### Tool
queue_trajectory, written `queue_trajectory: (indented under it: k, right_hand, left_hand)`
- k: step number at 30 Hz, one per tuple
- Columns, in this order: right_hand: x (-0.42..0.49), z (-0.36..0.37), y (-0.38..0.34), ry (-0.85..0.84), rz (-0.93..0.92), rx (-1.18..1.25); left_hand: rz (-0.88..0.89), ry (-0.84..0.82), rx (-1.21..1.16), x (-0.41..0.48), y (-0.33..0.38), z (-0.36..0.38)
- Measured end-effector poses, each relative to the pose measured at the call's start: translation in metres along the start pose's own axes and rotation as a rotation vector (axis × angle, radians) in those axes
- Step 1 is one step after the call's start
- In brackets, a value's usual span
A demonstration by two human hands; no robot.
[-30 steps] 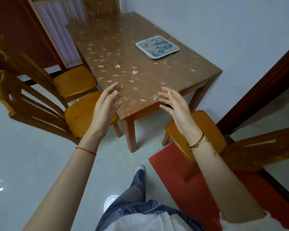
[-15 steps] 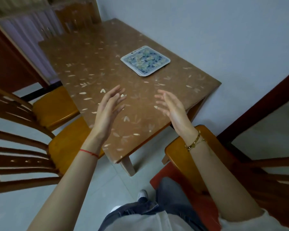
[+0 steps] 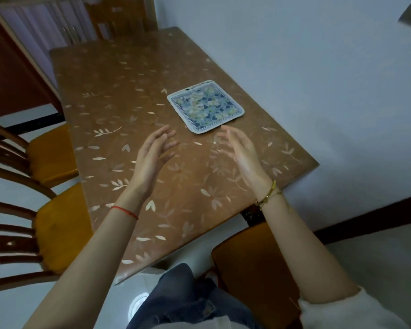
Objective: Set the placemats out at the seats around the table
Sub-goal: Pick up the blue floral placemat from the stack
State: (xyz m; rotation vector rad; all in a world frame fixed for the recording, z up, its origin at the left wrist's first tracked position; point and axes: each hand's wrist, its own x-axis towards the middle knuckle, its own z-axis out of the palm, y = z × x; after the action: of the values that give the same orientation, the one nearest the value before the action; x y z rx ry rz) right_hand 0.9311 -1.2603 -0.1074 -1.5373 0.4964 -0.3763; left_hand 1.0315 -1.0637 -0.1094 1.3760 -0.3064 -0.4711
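A square blue-and-white floral placemat [image 3: 205, 106] lies flat on the brown leaf-patterned table [image 3: 109, 96], near the wall side. It may be a stack; I cannot tell how many. My left hand [image 3: 153, 157] hovers over the table, fingers apart and empty, a short way left of the placemat's near corner. My right hand [image 3: 240, 153] is raised, palm facing inward, fingers apart and empty, its fingertips just below the placemat's near corner. Neither hand touches it.
Two wooden chairs with orange seats [image 3: 55, 153] [image 3: 62, 231] stand along the table's left side. Another chair [image 3: 119, 22] is at the far end, and an orange seat [image 3: 254, 264] sits at the near right corner. A pale wall [image 3: 318, 79] borders the right.
I have stepped closer, so the table fills more of the view. Both hands have moved forward over the tabletop toward the placemat, still empty.
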Motion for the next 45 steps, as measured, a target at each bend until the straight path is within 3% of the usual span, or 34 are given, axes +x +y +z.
queue_trajectory:
  k: [14,29,36,41,45]
  right_hand:
    - [0.217,-0.04,0.034,-0.011,0.093,-0.088]
    - [0.442,-0.067,0.138,-0.022,0.248,-0.548]
    - [0.481,-0.083,0.176,-0.073,0.343,-0.7]
    - [0.485,-0.089,0.193,-0.103,0.361,-0.819]
    - [0.485,-0.099,0.196,-0.106,0.349,-0.737]
  left_hand:
    - [-0.142,0.135,0.046,0.193,-0.038,0.04]
    - [-0.493,0.26,0.076,0.371,-0.146,0.033]
    - [-0.594,0.125,0.071,0.399,-0.173,0.032]
    - [-0.644,0.22,0.119,0.406,-0.18,0.038]
    - [-0.665,0.246,0.113,0.407,-0.182,0.037]
